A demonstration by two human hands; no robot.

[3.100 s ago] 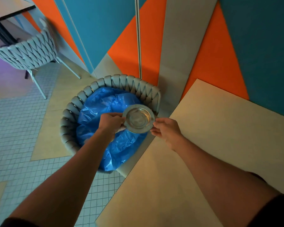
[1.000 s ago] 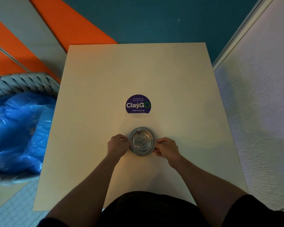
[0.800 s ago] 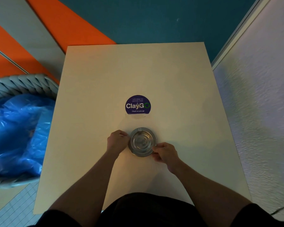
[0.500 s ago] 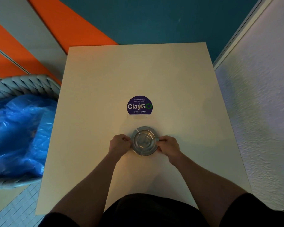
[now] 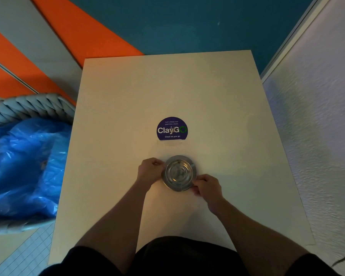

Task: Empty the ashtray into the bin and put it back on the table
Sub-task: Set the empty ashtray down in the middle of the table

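A round metal ashtray (image 5: 179,172) rests on the beige table (image 5: 217,108), just below the table's middle. Its bowl looks bare and shiny. My left hand (image 5: 150,171) pinches the ashtray's left rim. My right hand (image 5: 207,187) pinches its lower right rim. The bin (image 5: 24,105), a grey woven basket lined with a blue plastic bag (image 5: 22,166), stands on the floor against the table's left side.
A round purple "ClayGO" sticker (image 5: 172,128) lies on the table just beyond the ashtray. A white textured wall (image 5: 317,126) runs along the table's right edge. Teal, orange and grey wall panels stand behind the table.
Three seconds ago I held the ashtray over the bin; now it is over the table. In the last half second my right hand slid down along the rim; the ashtray barely shifted.
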